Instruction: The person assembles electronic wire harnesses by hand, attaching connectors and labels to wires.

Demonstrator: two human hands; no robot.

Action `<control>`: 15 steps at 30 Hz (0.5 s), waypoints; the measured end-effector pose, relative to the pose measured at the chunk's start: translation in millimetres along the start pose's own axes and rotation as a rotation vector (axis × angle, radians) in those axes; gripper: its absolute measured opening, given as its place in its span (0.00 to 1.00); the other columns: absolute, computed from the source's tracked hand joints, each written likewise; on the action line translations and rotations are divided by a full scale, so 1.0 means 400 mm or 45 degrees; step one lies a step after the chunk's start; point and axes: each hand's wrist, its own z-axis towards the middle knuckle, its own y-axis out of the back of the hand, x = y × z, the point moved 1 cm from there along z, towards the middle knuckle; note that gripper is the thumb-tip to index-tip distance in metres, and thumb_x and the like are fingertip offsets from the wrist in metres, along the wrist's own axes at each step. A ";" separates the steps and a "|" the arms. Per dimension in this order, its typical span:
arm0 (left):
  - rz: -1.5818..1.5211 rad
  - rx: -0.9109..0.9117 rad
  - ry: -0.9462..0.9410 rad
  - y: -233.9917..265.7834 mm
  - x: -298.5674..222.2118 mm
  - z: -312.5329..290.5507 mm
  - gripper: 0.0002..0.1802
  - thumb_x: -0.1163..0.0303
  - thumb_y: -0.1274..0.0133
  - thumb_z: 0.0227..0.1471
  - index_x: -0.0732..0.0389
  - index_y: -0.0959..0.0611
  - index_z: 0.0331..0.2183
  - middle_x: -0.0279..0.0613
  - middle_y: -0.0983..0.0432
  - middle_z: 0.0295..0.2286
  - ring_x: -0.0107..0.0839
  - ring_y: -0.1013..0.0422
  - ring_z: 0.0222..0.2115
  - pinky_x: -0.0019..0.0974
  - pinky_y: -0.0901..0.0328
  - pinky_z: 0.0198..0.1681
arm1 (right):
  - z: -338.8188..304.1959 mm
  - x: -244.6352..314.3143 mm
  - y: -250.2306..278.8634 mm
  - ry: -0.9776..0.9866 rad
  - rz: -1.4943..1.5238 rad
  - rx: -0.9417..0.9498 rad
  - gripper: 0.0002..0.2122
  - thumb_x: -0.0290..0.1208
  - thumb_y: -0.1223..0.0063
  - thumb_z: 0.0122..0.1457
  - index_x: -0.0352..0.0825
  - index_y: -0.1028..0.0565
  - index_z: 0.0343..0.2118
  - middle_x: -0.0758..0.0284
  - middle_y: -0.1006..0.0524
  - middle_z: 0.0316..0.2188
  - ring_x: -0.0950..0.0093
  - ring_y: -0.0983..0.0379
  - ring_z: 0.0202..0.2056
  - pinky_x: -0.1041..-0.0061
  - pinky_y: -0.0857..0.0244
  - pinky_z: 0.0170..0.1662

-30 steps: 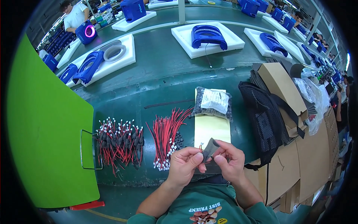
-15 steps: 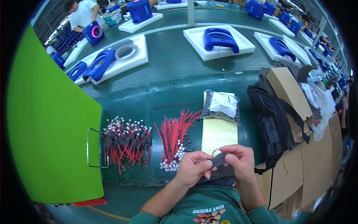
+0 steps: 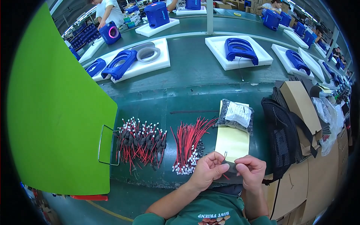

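Observation:
Between my hands is a dark grey foam-like strip [image 3: 231, 169]. My left hand [image 3: 207, 171] pinches its left end together with a thin wire lead [image 3: 225, 154], whose pale tip stands up above the fingers and whose red part pokes out below. My right hand [image 3: 252, 173] has thumb and forefinger closed on the strip's right end. Left of my hands lies a bundle of red and black wires [image 3: 187, 140] with white connectors, beside small black rings [image 3: 200, 146]. Farther left are many wires with dark wrapped middles [image 3: 140, 140].
Yellow sheets [image 3: 231, 140] lie beyond my hands, under a bag of dark small parts [image 3: 235, 116]. A black mesh bag [image 3: 279, 138] and cardboard [image 3: 300, 101] crowd the right. A green panel [image 3: 60, 112] stands left. Blue housings [image 3: 240, 50] rest on white foam trays [image 3: 212, 48] across the back.
The whole view has shifted, so the scene sits farther right and lower. The strip shows less between my fingers, and the wire tip is now nearer my left fingers.

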 end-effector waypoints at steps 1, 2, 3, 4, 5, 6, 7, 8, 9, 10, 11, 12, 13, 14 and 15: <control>-0.037 0.002 0.043 -0.001 -0.001 0.000 0.11 0.74 0.46 0.47 0.60 0.31 0.32 0.28 0.34 0.23 0.11 0.44 0.16 0.16 0.50 0.16 | 0.001 0.001 0.000 0.002 0.001 -0.001 0.04 0.16 0.48 0.47 0.27 0.24 0.28 0.67 0.27 0.21 0.85 0.35 0.18 0.89 0.42 0.20; -0.035 0.004 0.043 0.000 0.001 -0.001 0.11 0.74 0.46 0.47 0.60 0.31 0.32 0.28 0.34 0.23 0.11 0.44 0.16 0.16 0.50 0.16 | 0.001 0.001 0.000 -0.006 -0.003 -0.003 0.04 0.16 0.47 0.47 0.27 0.24 0.28 0.67 0.27 0.21 0.85 0.35 0.18 0.89 0.42 0.20; 0.017 0.030 0.026 0.003 0.006 -0.004 0.10 0.72 0.47 0.48 0.60 0.31 0.33 0.28 0.34 0.23 0.10 0.44 0.16 0.16 0.51 0.16 | 0.001 0.002 0.001 -0.016 -0.007 -0.005 0.04 0.16 0.47 0.47 0.27 0.24 0.28 0.66 0.27 0.21 0.85 0.35 0.18 0.89 0.42 0.21; 0.068 0.056 0.011 0.001 0.008 -0.004 0.09 0.70 0.49 0.50 0.60 0.31 0.34 0.27 0.34 0.24 0.10 0.45 0.16 0.15 0.52 0.16 | 0.001 0.002 0.001 -0.015 -0.007 -0.007 0.04 0.16 0.47 0.47 0.27 0.24 0.28 0.66 0.27 0.21 0.85 0.35 0.18 0.89 0.42 0.21; 0.069 0.058 0.012 -0.006 0.005 -0.003 0.09 0.70 0.49 0.50 0.60 0.31 0.34 0.27 0.34 0.24 0.10 0.45 0.16 0.15 0.52 0.16 | 0.001 0.001 0.001 -0.015 0.007 -0.010 0.04 0.16 0.47 0.47 0.27 0.24 0.28 0.67 0.26 0.22 0.85 0.35 0.19 0.89 0.42 0.21; 0.148 0.046 -0.022 -0.020 -0.003 -0.003 0.09 0.69 0.51 0.52 0.61 0.31 0.34 0.29 0.34 0.24 0.11 0.45 0.15 0.17 0.51 0.15 | 0.001 0.001 0.001 -0.015 0.022 -0.012 0.04 0.16 0.47 0.47 0.27 0.24 0.28 0.67 0.26 0.22 0.85 0.35 0.19 0.89 0.42 0.21; 0.228 0.034 -0.057 -0.029 -0.007 -0.003 0.09 0.68 0.53 0.53 0.62 0.31 0.34 0.32 0.34 0.24 0.13 0.45 0.14 0.18 0.50 0.15 | 0.001 0.001 0.001 -0.014 0.022 -0.014 0.04 0.16 0.47 0.47 0.27 0.24 0.28 0.67 0.26 0.22 0.85 0.35 0.19 0.89 0.42 0.21; 0.228 0.036 -0.056 -0.024 -0.005 -0.003 0.09 0.68 0.53 0.53 0.62 0.31 0.34 0.32 0.34 0.24 0.13 0.45 0.14 0.18 0.50 0.15 | 0.001 0.000 0.002 -0.017 -0.006 -0.012 0.04 0.17 0.47 0.47 0.27 0.24 0.28 0.67 0.26 0.22 0.85 0.34 0.19 0.88 0.42 0.21; 0.289 0.072 -0.036 -0.015 -0.001 -0.004 0.09 0.68 0.55 0.54 0.63 0.31 0.34 0.32 0.34 0.23 0.14 0.43 0.14 0.18 0.48 0.15 | 0.002 0.000 0.002 -0.021 -0.033 -0.010 0.04 0.17 0.47 0.47 0.27 0.24 0.28 0.67 0.26 0.22 0.85 0.34 0.19 0.88 0.42 0.21; 0.350 0.108 -0.018 -0.008 0.004 -0.005 0.09 0.67 0.56 0.55 0.63 0.30 0.34 0.33 0.33 0.22 0.15 0.41 0.14 0.18 0.45 0.15 | 0.001 -0.001 -0.001 -0.021 -0.033 -0.011 0.04 0.17 0.47 0.47 0.27 0.24 0.28 0.67 0.26 0.22 0.85 0.34 0.19 0.88 0.42 0.21; 0.351 0.109 -0.017 -0.005 0.009 -0.005 0.09 0.67 0.56 0.55 0.63 0.30 0.34 0.33 0.33 0.22 0.15 0.41 0.14 0.18 0.45 0.15 | 0.001 -0.002 -0.005 -0.007 -0.052 -0.026 0.04 0.17 0.47 0.47 0.27 0.25 0.28 0.67 0.27 0.21 0.85 0.35 0.19 0.89 0.42 0.21; 0.342 0.073 -0.045 -0.004 0.014 -0.005 0.09 0.68 0.56 0.55 0.64 0.30 0.35 0.34 0.32 0.22 0.16 0.39 0.14 0.19 0.43 0.16 | 0.001 -0.003 -0.007 0.007 -0.071 -0.042 0.03 0.17 0.48 0.48 0.26 0.25 0.27 0.68 0.28 0.20 0.85 0.35 0.18 0.89 0.43 0.21; 0.333 0.038 -0.072 -0.004 0.018 -0.004 0.09 0.68 0.56 0.55 0.64 0.30 0.35 0.35 0.31 0.21 0.17 0.37 0.15 0.19 0.40 0.16 | 0.001 -0.007 -0.004 0.008 -0.072 -0.044 0.03 0.17 0.48 0.48 0.26 0.25 0.27 0.68 0.28 0.20 0.85 0.35 0.18 0.89 0.43 0.21; 0.333 0.040 -0.072 -0.007 0.020 -0.002 0.09 0.68 0.56 0.55 0.64 0.30 0.35 0.35 0.31 0.21 0.17 0.37 0.15 0.19 0.40 0.16 | 0.002 -0.011 -0.001 0.035 -0.133 -0.044 0.04 0.17 0.47 0.47 0.26 0.25 0.28 0.68 0.28 0.20 0.86 0.35 0.18 0.89 0.43 0.21; 0.323 0.002 -0.095 -0.010 0.020 -0.002 0.09 0.69 0.55 0.54 0.65 0.29 0.35 0.34 0.32 0.21 0.16 0.37 0.15 0.18 0.41 0.17 | 0.001 -0.013 0.000 0.061 -0.193 -0.043 0.04 0.17 0.47 0.47 0.26 0.25 0.28 0.68 0.28 0.21 0.86 0.35 0.19 0.89 0.43 0.21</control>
